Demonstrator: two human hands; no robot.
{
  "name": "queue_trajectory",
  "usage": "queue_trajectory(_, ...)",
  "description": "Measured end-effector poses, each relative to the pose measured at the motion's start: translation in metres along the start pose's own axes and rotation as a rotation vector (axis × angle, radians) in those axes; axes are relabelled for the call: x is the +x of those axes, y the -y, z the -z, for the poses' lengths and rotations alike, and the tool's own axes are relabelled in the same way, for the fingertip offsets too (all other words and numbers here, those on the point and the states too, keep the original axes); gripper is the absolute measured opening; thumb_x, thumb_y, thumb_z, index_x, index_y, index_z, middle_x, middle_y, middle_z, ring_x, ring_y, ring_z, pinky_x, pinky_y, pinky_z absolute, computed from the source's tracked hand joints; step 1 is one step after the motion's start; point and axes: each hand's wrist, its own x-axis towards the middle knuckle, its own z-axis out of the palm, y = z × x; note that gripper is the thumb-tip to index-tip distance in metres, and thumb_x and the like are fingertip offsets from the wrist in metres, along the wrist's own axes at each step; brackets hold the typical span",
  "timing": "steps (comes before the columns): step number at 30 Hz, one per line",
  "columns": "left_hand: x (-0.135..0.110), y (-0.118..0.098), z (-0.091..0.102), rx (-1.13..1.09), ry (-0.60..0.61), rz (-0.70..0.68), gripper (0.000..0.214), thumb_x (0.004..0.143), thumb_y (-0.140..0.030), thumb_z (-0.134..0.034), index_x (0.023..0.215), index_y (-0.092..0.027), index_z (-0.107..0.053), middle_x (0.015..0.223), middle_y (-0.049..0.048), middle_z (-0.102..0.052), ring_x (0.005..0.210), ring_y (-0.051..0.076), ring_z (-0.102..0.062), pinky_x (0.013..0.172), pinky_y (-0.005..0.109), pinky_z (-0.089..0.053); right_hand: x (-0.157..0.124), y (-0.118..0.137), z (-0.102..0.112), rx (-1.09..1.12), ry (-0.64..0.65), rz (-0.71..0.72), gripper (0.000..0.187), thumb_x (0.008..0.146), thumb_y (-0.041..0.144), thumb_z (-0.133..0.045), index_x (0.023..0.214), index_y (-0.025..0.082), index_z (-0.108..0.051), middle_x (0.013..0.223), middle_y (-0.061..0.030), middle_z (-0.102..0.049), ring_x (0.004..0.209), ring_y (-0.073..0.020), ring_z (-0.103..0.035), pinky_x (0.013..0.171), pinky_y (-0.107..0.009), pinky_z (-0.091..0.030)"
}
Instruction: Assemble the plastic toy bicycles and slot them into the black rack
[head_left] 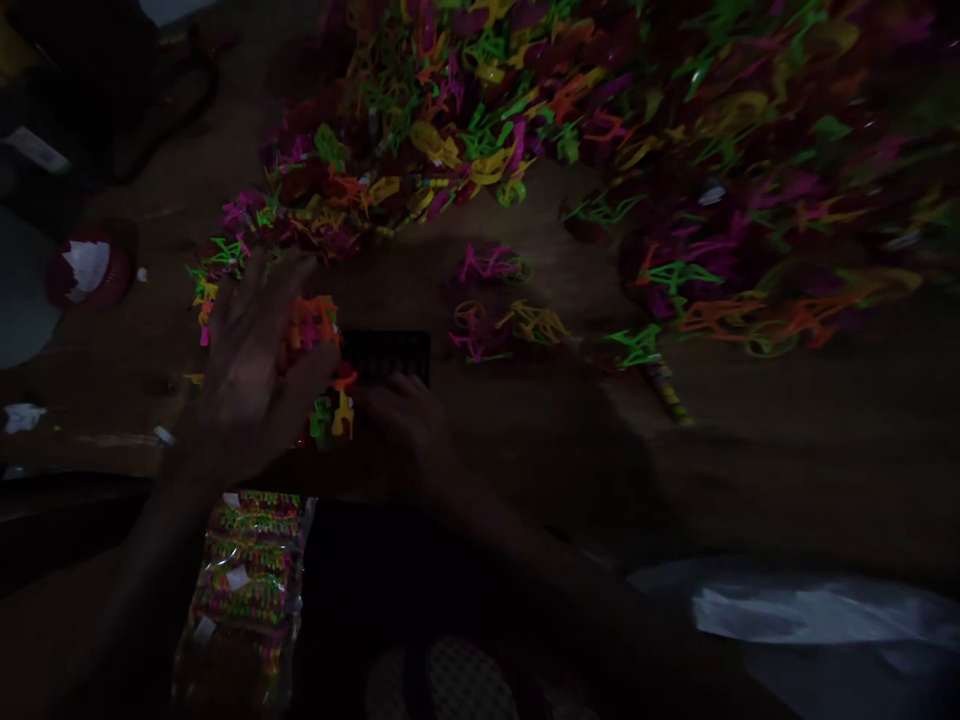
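My left hand (251, 370) is spread over a cluster of small bright plastic figures (319, 320), orange, pink and yellow, its fingers stretched out and slightly blurred. Just right of it, a black slotted tray (390, 348) lies on the table. My right hand (412, 415) is closed at the tray's near edge, fingers curled against it, with the thumb side towards the figures. A yellow figure (343, 412) and a green figure (321, 422) stand between the hands. Darkness hides the undersides of both hands.
A large heap of bright plastic pieces (480, 110) covers the back of the wooden table (525, 430). Loose pieces (491, 263) lie right of the tray. A clear packet of figures (251, 560) lies near me. A red round container (90, 272) stands left; a plastic bag (810, 612) lies front right.
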Motion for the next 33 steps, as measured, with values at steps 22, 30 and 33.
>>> queue_trajectory(22,-0.006,0.004,-0.013,0.287,0.106,-0.107,0.071,0.097,-0.044,-0.046,0.160,-0.046,-0.013,0.171,-0.0028,-0.009,0.157,0.036,-0.012,0.125,0.061,-0.007,-0.030,-0.020,0.083,-0.239,-0.128,-0.138,0.027,0.102,0.024,-0.043,0.116,0.021,-0.066,0.106,-0.0085,-0.069,0.101,-0.0207,-0.061,0.086,-0.033,-0.051)
queue_trajectory(30,-0.002,-0.002,-0.015,0.248,0.062,-0.060,0.063,0.099,-0.049,-0.038,0.159,-0.043,-0.020,0.170,-0.0039,-0.016,0.157,0.033,-0.014,0.126,0.057,-0.008,-0.071,-0.068,0.166,-0.687,-0.240,-0.573,0.027,0.097,0.037,-0.052,0.096,0.020,-0.073,0.096,-0.0121,-0.068,0.087,-0.0255,-0.059,0.077,-0.038,-0.048)
queue_trajectory(33,-0.002,-0.003,-0.016,0.269,0.063,-0.061,0.061,0.099,-0.049,-0.036,0.156,-0.029,-0.035,0.169,0.0051,-0.022,0.157,0.035,-0.014,0.125,0.058,-0.009,-0.070,-0.069,0.160,-0.631,-0.242,-0.588,0.029,0.098,0.035,-0.048,0.091,0.021,-0.073,0.092,-0.0096,-0.067,0.083,-0.0228,-0.059,0.073,-0.034,-0.047)
